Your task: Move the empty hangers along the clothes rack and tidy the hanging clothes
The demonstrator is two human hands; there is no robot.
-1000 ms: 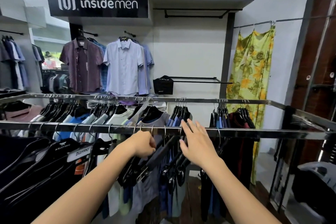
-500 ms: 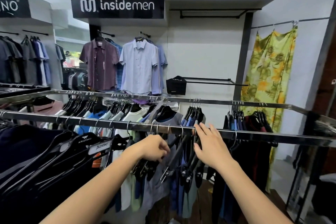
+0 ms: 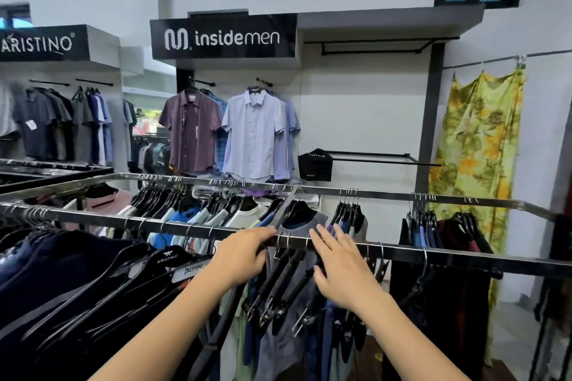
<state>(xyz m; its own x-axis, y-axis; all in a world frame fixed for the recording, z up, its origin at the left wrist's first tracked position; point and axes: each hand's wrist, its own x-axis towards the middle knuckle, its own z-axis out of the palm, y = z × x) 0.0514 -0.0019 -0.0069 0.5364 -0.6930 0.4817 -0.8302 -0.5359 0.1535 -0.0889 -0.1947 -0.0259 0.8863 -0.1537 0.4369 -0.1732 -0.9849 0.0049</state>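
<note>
A metal rack rail [image 3: 448,254] runs across in front of me. Several empty black clip hangers [image 3: 284,284] hang from it at the centre. My left hand [image 3: 240,257] is curled around the hanger hooks just under the rail, left of the bunch. My right hand [image 3: 343,269] lies flat with its fingers spread against the hangers on the right side of the bunch. Dark clothes on black hangers [image 3: 77,281] fill the rail to the left. More dark and maroon garments [image 3: 452,281] hang to the right.
A second rail [image 3: 371,192] behind carries many shirts on hangers. The back wall shows two shirts [image 3: 229,136] under an "insidemen" sign [image 3: 223,37]. A yellow floral cloth [image 3: 476,148] hangs at the right. Another rack [image 3: 46,170] stands at far left.
The view has swung left and tipped up, so the rack sits lower in frame. Both hands have risen closer to the rail, and the left hand has closed on the hanger hooks.
</note>
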